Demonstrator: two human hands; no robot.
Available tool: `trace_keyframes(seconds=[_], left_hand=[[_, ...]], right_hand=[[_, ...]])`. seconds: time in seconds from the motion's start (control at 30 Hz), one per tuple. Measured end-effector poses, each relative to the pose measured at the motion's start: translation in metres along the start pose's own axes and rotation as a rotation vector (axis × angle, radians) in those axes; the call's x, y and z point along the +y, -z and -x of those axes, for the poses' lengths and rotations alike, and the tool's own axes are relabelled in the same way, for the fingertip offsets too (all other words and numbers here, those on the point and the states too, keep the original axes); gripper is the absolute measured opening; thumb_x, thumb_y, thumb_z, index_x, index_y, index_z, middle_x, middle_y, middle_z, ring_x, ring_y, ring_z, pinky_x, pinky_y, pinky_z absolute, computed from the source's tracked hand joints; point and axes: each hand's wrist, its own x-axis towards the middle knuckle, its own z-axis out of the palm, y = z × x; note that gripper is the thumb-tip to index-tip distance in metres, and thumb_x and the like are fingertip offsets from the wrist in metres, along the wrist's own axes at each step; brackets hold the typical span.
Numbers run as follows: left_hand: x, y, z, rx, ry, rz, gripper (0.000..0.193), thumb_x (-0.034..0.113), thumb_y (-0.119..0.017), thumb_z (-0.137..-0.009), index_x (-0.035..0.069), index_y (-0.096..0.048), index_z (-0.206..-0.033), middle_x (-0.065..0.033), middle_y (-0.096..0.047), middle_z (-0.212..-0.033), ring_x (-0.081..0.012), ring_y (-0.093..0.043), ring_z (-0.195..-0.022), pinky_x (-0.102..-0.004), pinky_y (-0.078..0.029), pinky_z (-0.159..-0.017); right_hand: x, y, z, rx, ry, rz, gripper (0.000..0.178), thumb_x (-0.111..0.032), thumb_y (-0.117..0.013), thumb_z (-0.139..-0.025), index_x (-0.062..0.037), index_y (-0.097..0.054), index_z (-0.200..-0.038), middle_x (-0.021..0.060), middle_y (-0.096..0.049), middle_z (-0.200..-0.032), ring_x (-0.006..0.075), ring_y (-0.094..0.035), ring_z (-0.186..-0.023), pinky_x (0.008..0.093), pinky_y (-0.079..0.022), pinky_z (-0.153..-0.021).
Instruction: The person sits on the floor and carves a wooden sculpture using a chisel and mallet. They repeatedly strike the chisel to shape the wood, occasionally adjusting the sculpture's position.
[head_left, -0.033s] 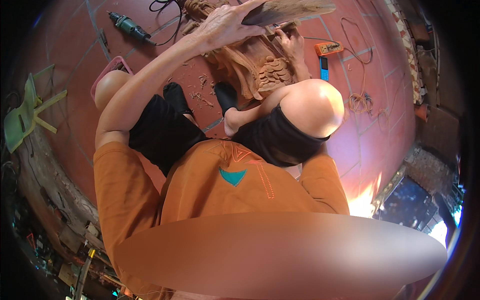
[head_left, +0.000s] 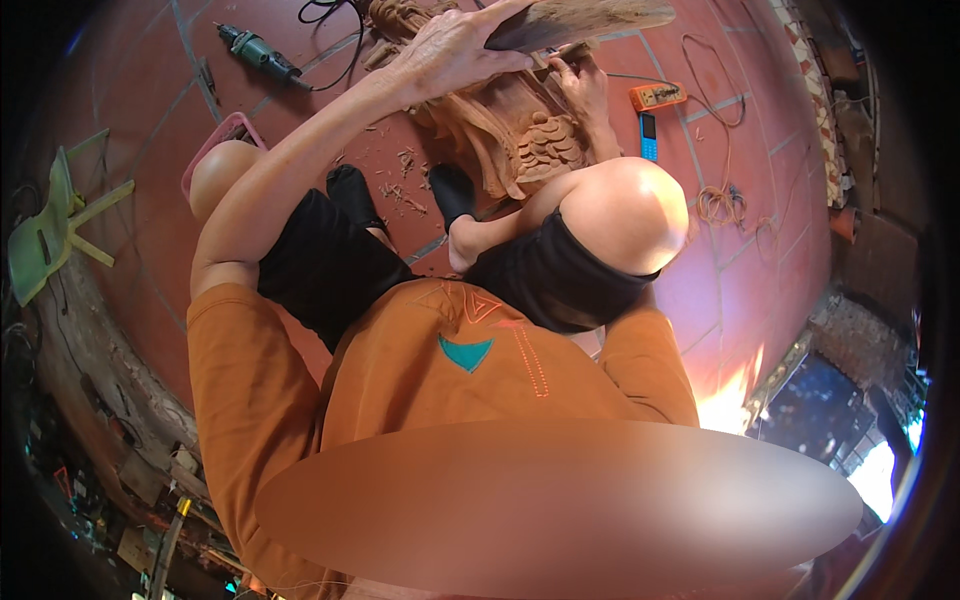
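My left hand (head_left: 445, 58) is closed round the near end of a long, thick piece of wood (head_left: 590, 24), held over the carving. Its index finger stretches along the top edge. Below, the reddish-brown carved wood (head_left: 545, 150) lies on the floor, with rounded scales and long flowing ridges. My right hand (head_left: 584, 95) is closed at the carving's far right side, its fingers bent round something largely hidden under the wood piece. Wood shavings (head_left: 400, 195) lie scattered beside my feet.
A green power tool (head_left: 260, 55) with a black cord lies at the upper left. A pink basket (head_left: 237, 128) stands by my left knee, a green plastic chair (head_left: 45, 225) farther left. On the right are an orange device (head_left: 658, 96), a blue phone (head_left: 649, 138) and a coiled cord (head_left: 720, 205).
The far end of the long wood piece has shifted very slightly to the right. Both hands otherwise keep their places.
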Motion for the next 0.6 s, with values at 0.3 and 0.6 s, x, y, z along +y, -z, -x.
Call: trace_keyframes(seconds=[0.3, 0.6], left_hand=[[-0.034, -0.025, -0.015, 0.022, -0.039, -0.311, 0.066, 0.038, -0.071, -0.090, 0.010, -0.047, -0.145, -0.0261, -0.071, -0.110, -0.0422, -0.068, -0.103, -0.0500, -0.053, -0.088], [-0.048, -0.034, -0.013, 0.014, -0.074, -0.341, 0.067, 0.040, -0.071, -0.091, 0.008, -0.047, -0.145, -0.0246, -0.071, -0.112, -0.0422, -0.069, -0.104, -0.0499, -0.054, -0.090]], right_hand=[[0.014, -0.009, -0.009, 0.005, 0.129, 0.013, 0.027, -0.019, -0.080, -0.088, -0.0127, -0.063, -0.109, 0.0082, -0.074, -0.087, 0.0286, -0.072, -0.075, 0.0414, -0.055, -0.066], [0.006, -0.002, 0.001, 0.023, 0.149, 0.054, 0.024, -0.015, -0.078, -0.089, -0.0105, -0.065, -0.108, 0.0104, -0.075, -0.088, 0.0277, -0.073, -0.077, 0.0389, -0.056, -0.067]])
